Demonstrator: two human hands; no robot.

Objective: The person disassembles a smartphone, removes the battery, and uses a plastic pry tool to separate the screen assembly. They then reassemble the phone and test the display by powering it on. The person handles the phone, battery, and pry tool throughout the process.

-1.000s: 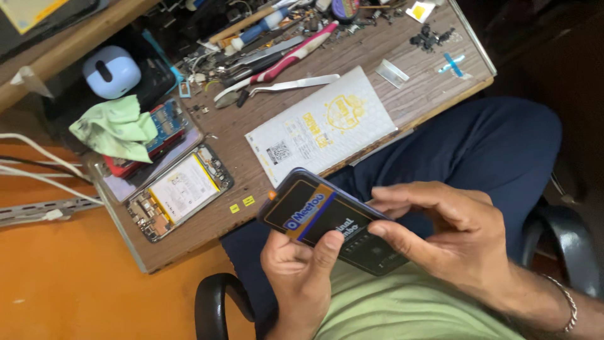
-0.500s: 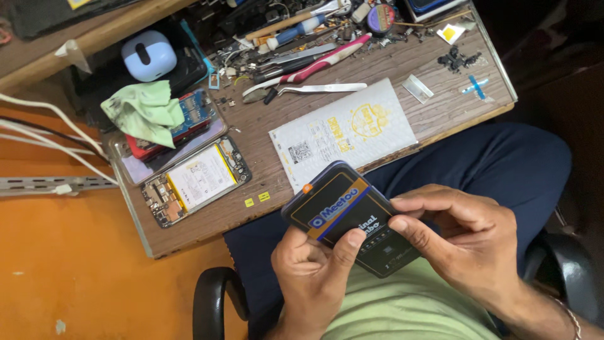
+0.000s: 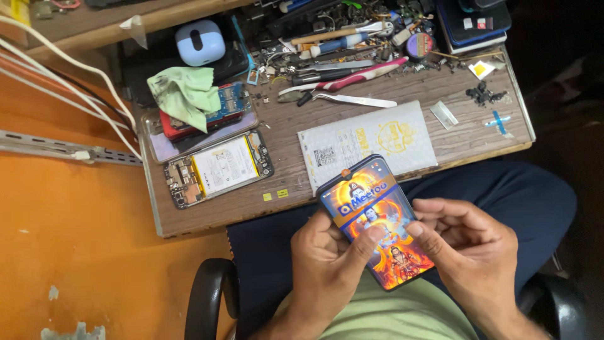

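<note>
A smartphone (image 3: 375, 220) with a lit, colourful screen is held over my lap, just in front of the wooden work board. My left hand (image 3: 327, 267) grips its lower left edge, thumb resting on the screen. My right hand (image 3: 469, 252) holds the right edge, with a fingertip touching the glass near the middle.
The wooden work board (image 3: 440, 148) carries a white padded envelope (image 3: 368, 143), an opened phone showing its battery (image 3: 219, 167), a green cloth (image 3: 184, 94), tweezers (image 3: 347, 99) and several tools at the back. White cables (image 3: 69, 88) run along the orange wall at left. A black chair arm (image 3: 211, 296) is below.
The phone's screen has changed from a mostly dark display to a bright full-screen picture. The view has shifted, so the board and phone sit further right and higher.
</note>
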